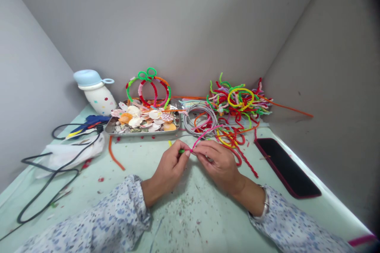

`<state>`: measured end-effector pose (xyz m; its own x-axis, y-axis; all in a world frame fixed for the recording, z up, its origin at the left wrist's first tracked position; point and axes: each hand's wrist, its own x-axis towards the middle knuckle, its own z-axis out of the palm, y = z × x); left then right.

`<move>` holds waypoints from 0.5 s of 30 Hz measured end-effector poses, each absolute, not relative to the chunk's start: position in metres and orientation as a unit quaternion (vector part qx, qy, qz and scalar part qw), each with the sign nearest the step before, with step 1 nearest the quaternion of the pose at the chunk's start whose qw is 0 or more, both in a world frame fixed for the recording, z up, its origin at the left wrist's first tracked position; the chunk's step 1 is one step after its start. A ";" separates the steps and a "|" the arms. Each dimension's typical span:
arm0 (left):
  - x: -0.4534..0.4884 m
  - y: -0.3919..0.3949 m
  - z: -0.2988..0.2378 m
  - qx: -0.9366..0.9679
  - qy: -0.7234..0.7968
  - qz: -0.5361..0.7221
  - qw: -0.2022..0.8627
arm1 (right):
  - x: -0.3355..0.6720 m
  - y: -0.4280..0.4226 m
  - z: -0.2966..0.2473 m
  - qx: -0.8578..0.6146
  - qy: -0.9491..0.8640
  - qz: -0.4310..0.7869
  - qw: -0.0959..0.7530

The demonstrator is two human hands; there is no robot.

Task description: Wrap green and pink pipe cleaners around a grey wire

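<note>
My left hand (168, 169) is closed in a pinch, with a short bit of green pipe cleaner (181, 151) showing between thumb and forefinger. Right beside it, my right hand (219, 166) pinches a pink pipe cleaner (204, 133) near its lower end. The pink strand rises from the fingertips and slants up to the right. Both sets of fingertips nearly meet where pink and green come together; how the two are joined is hidden by the fingers.
Behind the hands stand a tray (142, 133) of shells, a pipe-cleaner ring figure (170, 91), a grey wire coil (214, 120) and a heap of pipe cleaners (231, 102). A phone (287, 166) lies right; a bottle (99, 97), pliers (89, 123) and black cable (56, 172) lie left.
</note>
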<state>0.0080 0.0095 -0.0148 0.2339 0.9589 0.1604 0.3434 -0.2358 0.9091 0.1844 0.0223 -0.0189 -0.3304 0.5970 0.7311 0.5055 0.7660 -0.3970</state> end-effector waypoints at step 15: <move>0.008 0.010 -0.015 0.681 0.478 0.395 0.389 | 0.181 0.022 -0.016 -0.343 -0.805 0.070 0.479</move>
